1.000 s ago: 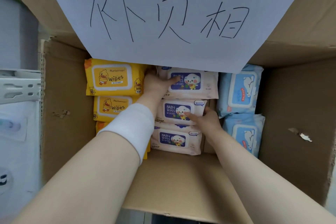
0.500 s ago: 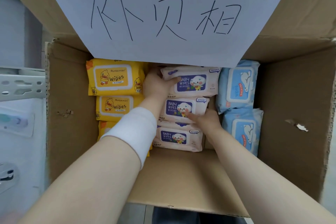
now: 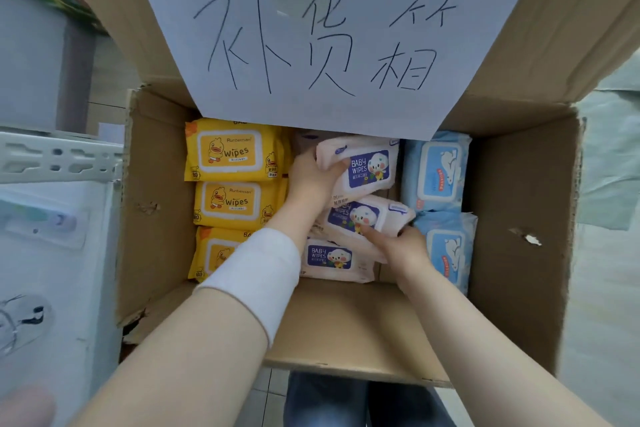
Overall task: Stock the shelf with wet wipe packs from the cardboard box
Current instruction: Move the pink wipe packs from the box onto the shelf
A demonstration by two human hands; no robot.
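An open cardboard box [image 3: 519, 204] holds wet wipe packs in three columns. Yellow duck packs [image 3: 232, 149] fill the left column, pink baby wipes packs the middle, blue packs [image 3: 434, 170] the right. My left hand [image 3: 311, 180] grips the far pink pack [image 3: 370, 166] by its left end, tilted up out of the row. My right hand [image 3: 398, 243] grips the middle pink pack [image 3: 360, 218], also tilted and raised. A third pink pack [image 3: 332, 258] lies flat below them.
A white paper sign [image 3: 311, 45] with handwritten characters hangs from the box's far flap over the packs. A white metal shelf frame [image 3: 52, 159] stands left of the box. The near part of the box floor [image 3: 346, 322] is bare cardboard.
Both pink packs have been lifted and tilted out of their row, one in each hand. The view has shifted so the box sits further right.
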